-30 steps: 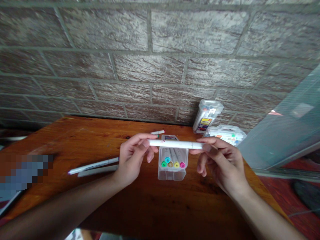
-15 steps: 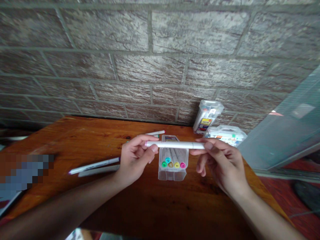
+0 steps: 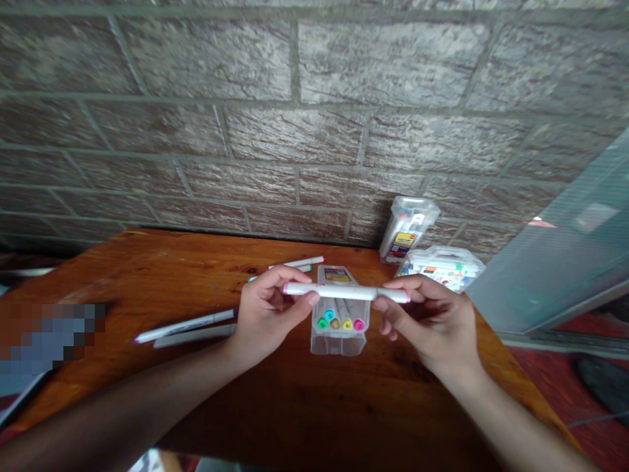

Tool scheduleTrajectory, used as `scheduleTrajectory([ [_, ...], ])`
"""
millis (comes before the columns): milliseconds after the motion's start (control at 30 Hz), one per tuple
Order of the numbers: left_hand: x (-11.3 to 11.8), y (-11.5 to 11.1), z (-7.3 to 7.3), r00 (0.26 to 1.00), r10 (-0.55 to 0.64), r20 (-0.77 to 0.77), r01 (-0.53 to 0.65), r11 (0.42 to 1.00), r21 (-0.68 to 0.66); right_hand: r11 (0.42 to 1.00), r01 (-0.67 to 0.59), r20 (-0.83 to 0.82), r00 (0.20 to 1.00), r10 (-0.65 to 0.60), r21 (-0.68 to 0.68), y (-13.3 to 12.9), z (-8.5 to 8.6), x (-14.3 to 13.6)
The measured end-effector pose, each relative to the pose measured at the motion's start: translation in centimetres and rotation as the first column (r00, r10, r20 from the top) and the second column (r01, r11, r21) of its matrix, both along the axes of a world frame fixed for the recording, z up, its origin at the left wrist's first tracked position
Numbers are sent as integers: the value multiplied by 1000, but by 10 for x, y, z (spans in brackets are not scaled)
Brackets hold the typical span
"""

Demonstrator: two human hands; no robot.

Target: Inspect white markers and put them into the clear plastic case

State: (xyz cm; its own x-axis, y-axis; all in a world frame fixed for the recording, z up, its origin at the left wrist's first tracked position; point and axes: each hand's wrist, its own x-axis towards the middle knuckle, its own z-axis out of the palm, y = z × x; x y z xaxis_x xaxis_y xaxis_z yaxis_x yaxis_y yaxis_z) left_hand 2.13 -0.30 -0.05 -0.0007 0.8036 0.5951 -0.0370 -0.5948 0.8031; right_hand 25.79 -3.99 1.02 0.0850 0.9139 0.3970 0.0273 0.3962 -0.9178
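Observation:
A white marker (image 3: 346, 292) with pink ends lies level between my two hands, above the table. My left hand (image 3: 270, 305) pinches it near its left end, thumb in front. At the other end, my right hand (image 3: 437, 321) grips it between thumb and fingers, the pink tip showing past the thumb. Behind and below the marker is a clear plastic marker case (image 3: 339, 345), partly hidden by it. Several markers rest in the case, their round ends facing me, among them a yellow-ended marker (image 3: 347, 324) and a pink-ended marker (image 3: 360, 325).
Left of my left hand, a purple-tipped marker (image 3: 187, 326) and a greyish-white marker (image 3: 194, 335) lie on the wooden table (image 3: 295, 400). Further back lies a red-ended marker (image 3: 307, 261). An upright case (image 3: 409, 229) and a handled case (image 3: 442, 270) stand near the brick wall (image 3: 265, 131).
My right hand has shifted slightly left and down along the marker, so its right pink end now shows. The marker has dropped a little; my left hand has barely moved.

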Motion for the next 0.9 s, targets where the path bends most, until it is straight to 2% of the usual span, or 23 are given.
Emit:
scheduleTrajectory([
  [133, 0, -1, 1, 999, -3, -33, 4, 1000, 18, 998, 18, 31, 999, -19, 60, 2, -3, 0],
  [467, 0, 0, -1, 999, -6, -34, 6, 1000, 26, 999, 6, 49, 999, -8, 33, 0, -1, 0],
  [633, 0, 0, 0, 999, -6, -35, 6, 1000, 25, 997, -19, 49, 999, 15, 80, 3, -3, 2],
  [900, 0, -2, 0, 1000, -14, -16, 15, 1000, 14, 1000, 9, 15, 1000, -9, 18, 0, -1, -1],
])
